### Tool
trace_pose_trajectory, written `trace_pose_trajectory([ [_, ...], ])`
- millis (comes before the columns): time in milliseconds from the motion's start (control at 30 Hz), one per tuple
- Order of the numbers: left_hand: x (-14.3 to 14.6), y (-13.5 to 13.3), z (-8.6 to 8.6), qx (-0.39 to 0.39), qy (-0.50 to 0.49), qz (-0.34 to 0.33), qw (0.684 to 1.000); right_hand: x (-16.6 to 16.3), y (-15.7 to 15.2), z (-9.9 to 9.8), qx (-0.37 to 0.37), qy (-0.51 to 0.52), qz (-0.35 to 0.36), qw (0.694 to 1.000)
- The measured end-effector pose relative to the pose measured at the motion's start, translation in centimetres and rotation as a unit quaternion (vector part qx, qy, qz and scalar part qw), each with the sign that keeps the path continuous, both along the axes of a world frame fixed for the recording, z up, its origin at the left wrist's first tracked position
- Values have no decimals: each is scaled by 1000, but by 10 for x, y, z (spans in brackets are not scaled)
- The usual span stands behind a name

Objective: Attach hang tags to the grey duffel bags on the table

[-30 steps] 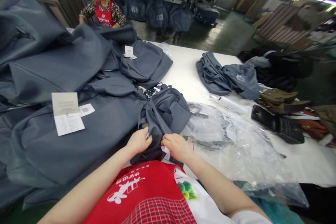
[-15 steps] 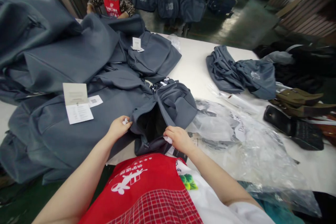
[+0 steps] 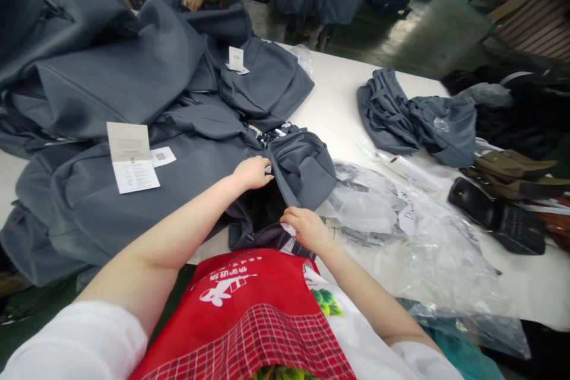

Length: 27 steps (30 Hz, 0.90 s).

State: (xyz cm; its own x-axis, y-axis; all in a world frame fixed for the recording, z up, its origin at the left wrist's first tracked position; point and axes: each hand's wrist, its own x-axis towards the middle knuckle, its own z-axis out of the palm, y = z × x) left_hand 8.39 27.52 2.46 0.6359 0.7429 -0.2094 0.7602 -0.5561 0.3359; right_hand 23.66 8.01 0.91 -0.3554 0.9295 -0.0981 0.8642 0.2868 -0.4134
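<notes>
Mouth [image 3: 256, 206] of the grey bag [image 3: 308, 165] stands open at the centre of the frame, dark inside, between your two hands. Its long axis appears to run from upper centre towards lower centre, top end farther from you; exact tilt not clear, as your left forearm crosses part of it.

Key relation: your left hand [image 3: 250, 173] is at the upper end of the mouth, your right hand [image 3: 309, 230] lower, on the right-hand rim [image 3: 282, 183]. Far end of the mouth is nearer your left hand; near right edge is at your right fingertips.

Left fingers: narrow, pinching a small white scrap [image 3: 268, 170]; whether they also grip fabric, cannot tell. Right fingers: narrow, closed on the rim, a second scrap [image 3: 288, 229] showing beneath them.

Bag position: body bulges up and to the right of your left fingertips, directly above your right ones; the lower lip sits left of your right hand, just above your red apron [image 3: 218, 320]. Larger bag [image 3: 196, 160] adjoins on the left, clear plastic [image 3: 427, 243] on the right.
</notes>
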Motion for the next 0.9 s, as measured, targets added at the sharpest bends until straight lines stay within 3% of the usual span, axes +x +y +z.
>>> trace_pose_trajectory([
  [133, -15, -19, -6, 16, 59, 38, 997, 2, -9, -4, -8, -7, -6, 1000],
  [300, -42, -8, -8, 45, 80, 116, 989, -8, -1, 4, -28, -69, -1, 997],
  [367, -47, -2, 8, 71, 59, 139, 986, -15, 0, 15, -32, -106, 17, 994],
  [433, -44, -4, 34, 124, -9, 146, 982, -22, -5, 30, -20, -130, 39, 990],
  [567, -26, -22, 89, 232, -176, 109, 950, -31, -22, 56, 15, -116, 82, 990],
  [633, -21, -25, 99, 251, -192, 90, 944, -36, -23, 57, 21, -98, 92, 991],
  [700, -24, -16, 90, 246, -173, 81, 950, -43, -16, 48, 17, -87, 86, 992],
  [767, -34, 2, 67, 215, -121, 102, 964, -48, 0, 32, 6, -87, 69, 994],
  [900, -62, 42, 17, 121, -27, 226, 966, -50, 26, 2, -6, -101, 17, 995],
])
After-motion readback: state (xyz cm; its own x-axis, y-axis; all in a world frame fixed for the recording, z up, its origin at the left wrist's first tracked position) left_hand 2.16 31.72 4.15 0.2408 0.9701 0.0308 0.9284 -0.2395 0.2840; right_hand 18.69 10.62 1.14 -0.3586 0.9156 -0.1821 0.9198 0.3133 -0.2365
